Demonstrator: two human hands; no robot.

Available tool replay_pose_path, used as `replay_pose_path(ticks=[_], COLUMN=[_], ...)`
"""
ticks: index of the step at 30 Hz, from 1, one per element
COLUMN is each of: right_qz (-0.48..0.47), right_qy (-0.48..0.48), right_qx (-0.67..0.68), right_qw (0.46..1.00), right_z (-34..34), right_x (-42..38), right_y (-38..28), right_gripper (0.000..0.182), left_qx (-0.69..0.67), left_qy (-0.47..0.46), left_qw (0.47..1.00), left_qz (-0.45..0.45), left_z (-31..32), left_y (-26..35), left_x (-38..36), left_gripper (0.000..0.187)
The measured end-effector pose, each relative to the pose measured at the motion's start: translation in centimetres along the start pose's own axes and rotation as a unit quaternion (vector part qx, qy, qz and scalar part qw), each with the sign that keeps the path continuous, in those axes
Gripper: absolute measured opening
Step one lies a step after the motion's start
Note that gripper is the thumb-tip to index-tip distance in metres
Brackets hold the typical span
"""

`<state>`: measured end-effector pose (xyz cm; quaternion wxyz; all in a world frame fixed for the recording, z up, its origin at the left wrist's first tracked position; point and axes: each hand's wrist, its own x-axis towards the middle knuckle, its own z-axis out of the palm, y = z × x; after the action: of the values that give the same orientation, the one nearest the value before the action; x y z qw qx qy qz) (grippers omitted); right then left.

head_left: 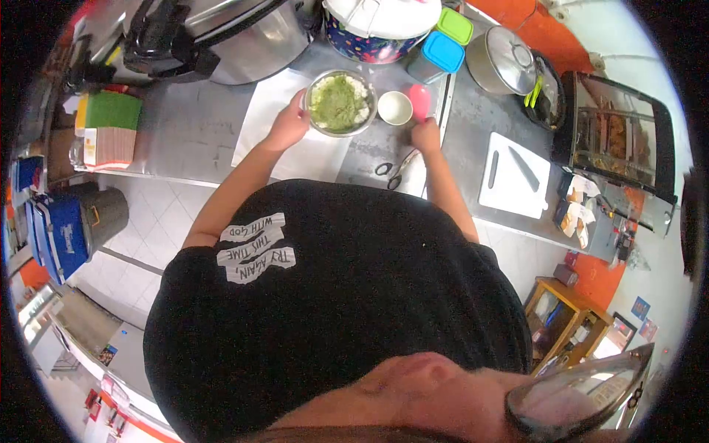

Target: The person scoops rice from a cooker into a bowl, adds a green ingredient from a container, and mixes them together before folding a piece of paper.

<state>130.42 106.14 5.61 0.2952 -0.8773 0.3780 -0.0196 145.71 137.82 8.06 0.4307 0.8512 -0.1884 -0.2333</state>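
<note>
On a grey metal desk (196, 133), the left hand (289, 125) grips the left rim of a round metal bowl (340, 103) filled with green and white food. Well apart from it, the right hand (426, 136) is closed at the near end of a rounded pink item (420, 102). A small round white cup (395, 108) sits between bowl and pink item; black-handled scissors (391, 173) lie nearer the body.

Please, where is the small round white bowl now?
In the head view, the white bowl stands between the round metal bowl at left and the pink rounded object at the right hand.
</note>
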Motion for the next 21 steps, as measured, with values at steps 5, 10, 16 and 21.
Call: replay_pose_path(ticks=[5,10,16,21], right_qz=[-0.010,-0.078,-0.122,-0.196], right_qy=[0.084,-0.111,-0.149,-0.181], right_qx=[0.085,-0.003,-0.343,-0.280], right_qw=[0.993,0.991,0.920,0.922], right_z=[-2.8,-5.6,-1.3,3.2], right_x=[-3.6,-9.5,-10.5,-7.2], right_y=[-1.8,-13.2,-19.4,-18.9], right_gripper=[0.036,0.030,0.032,0.036], left_qx=[-0.111,-0.185,-0.196,-0.225], left_qy=[-0.105,-0.189,-0.251,-0.268], left_qw=[0.986,0.964,0.948,0.936], left_qz=[-0.069,-0.034,-0.016,-0.034], left_z=[-0.1,-0.9,-1.6,-2.0], left_y=[0.0,0.0,-0.9,-0.7], left_x=[1.2,2.2,2.8,3.0], left_gripper=[0.066,0.062,0.058,0.058])
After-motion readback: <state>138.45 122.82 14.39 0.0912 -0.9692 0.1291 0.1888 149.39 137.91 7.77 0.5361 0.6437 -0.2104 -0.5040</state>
